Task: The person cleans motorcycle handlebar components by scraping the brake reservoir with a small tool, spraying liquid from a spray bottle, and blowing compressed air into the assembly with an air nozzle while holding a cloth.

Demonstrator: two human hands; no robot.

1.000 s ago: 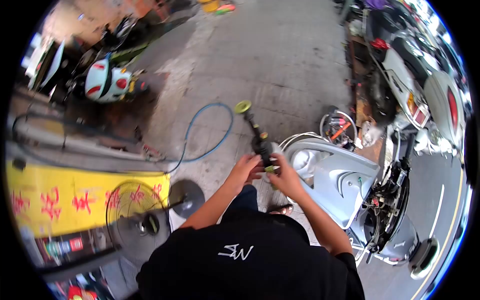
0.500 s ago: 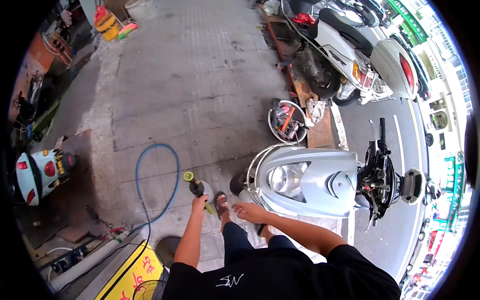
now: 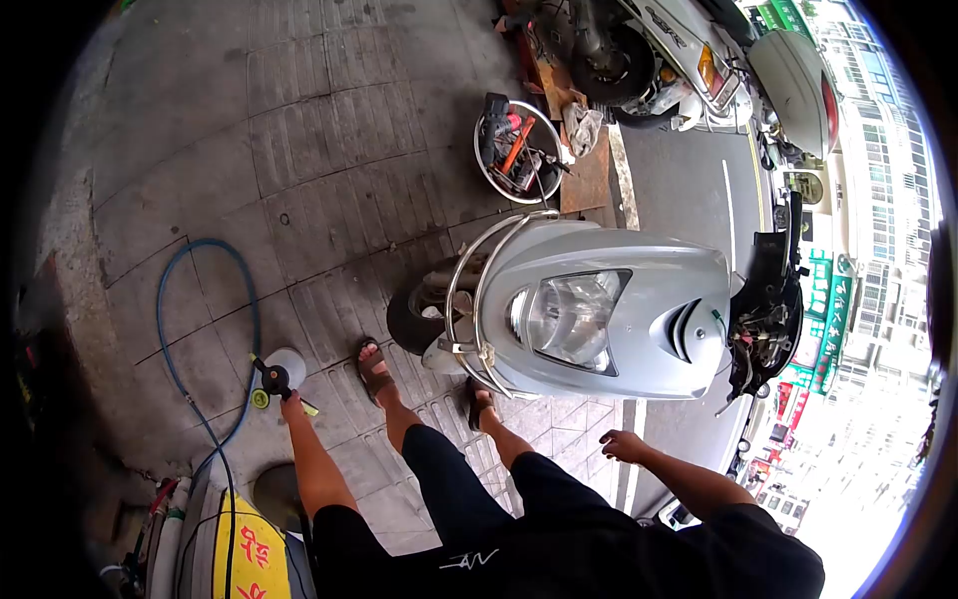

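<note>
My left hand is closed on the black top of a pump sprayer, low at the left. The sprayer has a pale body and yellow-green parts at its head; my fingers are partly hidden by the black top. My right hand hangs out to the right with loosely bent fingers apart and nothing visible in it. In front of me stands a silver scooter with a chrome front guard. Its handlebar area is uncovered, with wiring showing.
A white-rimmed bucket of tools stands beyond the scooter's front. A blue hose loops over the paving on the left, near a yellow sign. Another white scooter is parked at the far right, by the road.
My view has turned and moved closer to the silver scooter. My right hand has swung outward to the right, away from my body. The sprayer stays in my left hand.
</note>
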